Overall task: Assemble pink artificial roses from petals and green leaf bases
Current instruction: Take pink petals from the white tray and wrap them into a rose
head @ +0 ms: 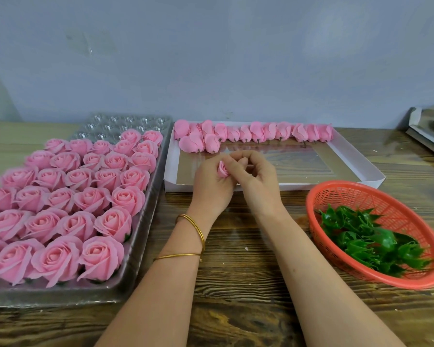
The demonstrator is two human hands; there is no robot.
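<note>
- Clearly, the left hand [211, 189] curls its fingers round one pink bud [223, 169] above the near wall of the white box [366, 169], while the right hand [258, 179] pinches the bud's outer petal.
- Too hard a pinch would likely crease or tear the petal, and a slack hold could drop the bud.
- Over thirty finished roses [128, 199] fill the tray [140, 246], and about fifteen loose buds [257, 131] lie in the box. The green leaf bases [368, 236] are heaped in the basket [376, 191], too tangled to count.

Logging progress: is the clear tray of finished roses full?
Not full: finished roses fill most of the clear tray, but empty cells show at its far end.
</note>
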